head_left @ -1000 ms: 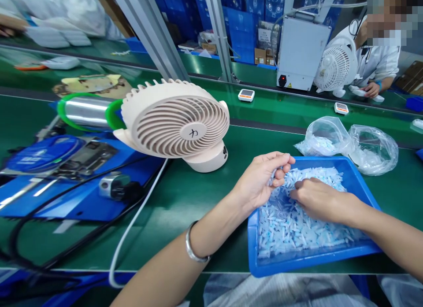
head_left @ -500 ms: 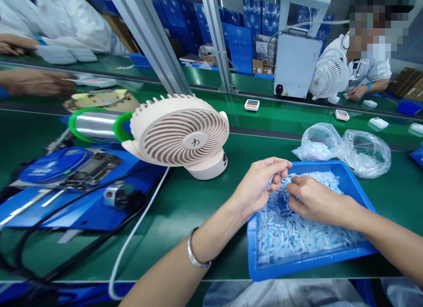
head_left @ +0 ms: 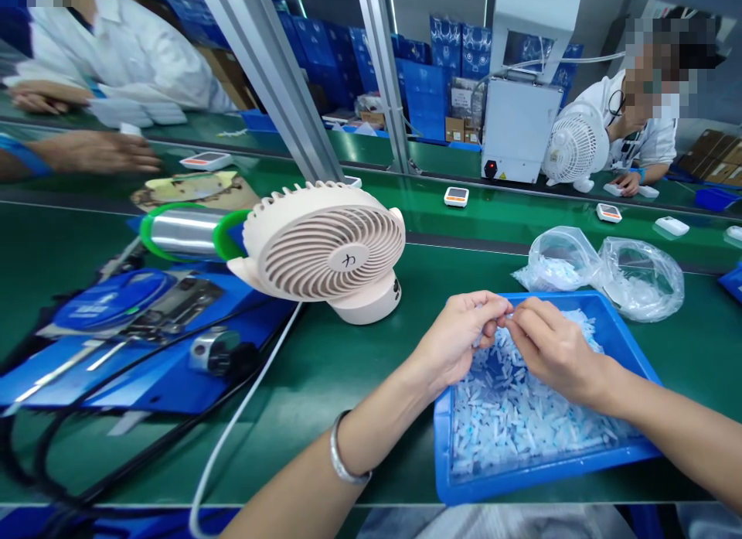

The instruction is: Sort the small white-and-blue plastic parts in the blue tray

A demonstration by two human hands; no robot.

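Nearest to the person stands the blue tray (head_left: 444, 438), set on the green table (head_left: 330, 400) just in front of the body, probably so that both hands can work above it without reaching. Many small pale pieces (head_left: 522, 427) lie loosely inside, and the walls seem to serve for keeping them together. The left hand (head_left: 457, 342) and the right hand (head_left: 556, 353) are over the tray's far left part, their fingertips close together. Both have thumb and fingers pinched closed, a grip which looks suited to tiny things; whether a piece is between the tips, I cannot tell. Just behind the tray are two clear bags, the left bag (head_left: 559, 257) with similar pieces, perhaps placed there for being within reach. To the left, the pale fan (head_left: 348, 258) stands with its grille tilted towards this side, maybe for giving air. Farther away, a small white device (head_left: 457, 196) lies on the green strip.
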